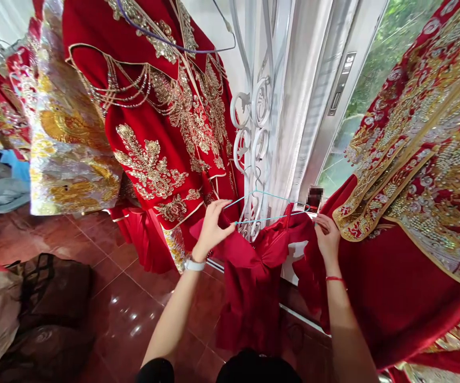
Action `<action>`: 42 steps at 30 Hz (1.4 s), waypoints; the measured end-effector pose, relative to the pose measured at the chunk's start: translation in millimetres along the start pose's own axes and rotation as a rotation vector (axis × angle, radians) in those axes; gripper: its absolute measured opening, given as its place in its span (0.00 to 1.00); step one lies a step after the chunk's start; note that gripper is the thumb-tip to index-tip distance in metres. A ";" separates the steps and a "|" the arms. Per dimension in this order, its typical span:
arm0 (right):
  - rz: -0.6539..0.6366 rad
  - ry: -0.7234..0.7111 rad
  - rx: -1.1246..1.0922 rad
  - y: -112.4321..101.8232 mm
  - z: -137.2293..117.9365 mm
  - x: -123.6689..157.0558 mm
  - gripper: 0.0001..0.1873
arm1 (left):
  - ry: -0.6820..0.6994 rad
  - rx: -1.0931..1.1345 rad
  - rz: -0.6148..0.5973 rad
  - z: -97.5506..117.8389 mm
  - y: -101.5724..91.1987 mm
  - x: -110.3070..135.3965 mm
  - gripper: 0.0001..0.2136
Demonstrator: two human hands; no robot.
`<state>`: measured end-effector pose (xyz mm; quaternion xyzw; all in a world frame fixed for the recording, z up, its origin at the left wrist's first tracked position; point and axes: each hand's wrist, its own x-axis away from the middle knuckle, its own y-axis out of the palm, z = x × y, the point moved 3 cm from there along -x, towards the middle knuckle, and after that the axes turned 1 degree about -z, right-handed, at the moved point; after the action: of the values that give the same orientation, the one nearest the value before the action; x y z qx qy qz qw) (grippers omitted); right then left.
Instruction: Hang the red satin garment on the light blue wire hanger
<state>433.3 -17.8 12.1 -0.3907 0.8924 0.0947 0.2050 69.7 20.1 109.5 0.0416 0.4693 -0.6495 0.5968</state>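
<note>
A light-blue wire hanger (272,218) spans between my hands, its hook against the white ironwork. My left hand (214,229) curls around its left end, thumb at the lower bar and fingers at the upper wire. A plain red dress (249,276) with a gathered bust and thin straps hangs below the hanger. At the hanger's right end, my right hand (327,234) is closed, fingertips pinching the dress's red fabric near the shoulder. What lies inside my left palm is hidden.
An embroidered red jacket (166,117) on a purple hanger (198,51) hangs at left. White scroll ironwork (262,101) stands behind the dress, near a window frame (337,90). A gold-beaded garment (421,138) hangs close on the right. Dark bags (54,298) sit on the tiled floor (130,314).
</note>
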 end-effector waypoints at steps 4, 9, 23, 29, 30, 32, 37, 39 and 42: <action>-0.260 0.104 0.011 -7.7 28.4 -23.4 0.29 | 0.085 0.052 -0.117 41.5 70.2 7.7 0.15; -0.292 0.141 0.001 -14.4 28.2 -5.2 0.26 | -0.028 0.128 -0.254 49.4 155.2 -19.5 0.26; 0.269 -0.032 0.086 -30.8 4.8 -12.8 0.20 | -0.188 0.151 -0.324 50.6 179.6 -33.8 0.11; 0.128 -0.222 0.272 -20.6 -37.4 -14.6 0.17 | -0.204 0.153 -0.328 55.9 175.9 -31.7 0.11; 0.113 -0.235 0.296 -23.0 -40.8 -14.1 0.17 | -0.206 0.151 -0.325 57.0 175.3 -31.5 0.10; 0.079 -0.268 0.348 -29.9 -45.6 -12.8 0.16 | -0.208 0.151 -0.320 58.7 174.8 -31.1 0.10; 0.021 -0.288 0.555 -51.7 -53.7 -0.1 0.11 | -0.199 0.148 -0.276 59.7 177.3 -28.3 0.11; -0.011 -0.305 0.622 -54.6 -58.4 6.4 0.12 | -0.191 0.139 -0.257 59.5 178.1 -26.2 0.11; -0.002 -0.358 0.712 -46.9 -65.8 8.8 0.11 | -0.172 0.142 -0.265 59.8 177.2 -23.7 0.11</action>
<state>443.2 -76.9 66.9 -0.2732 0.8193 -0.1542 0.4799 251.0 25.2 58.1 -0.0344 0.3708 -0.7553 0.5394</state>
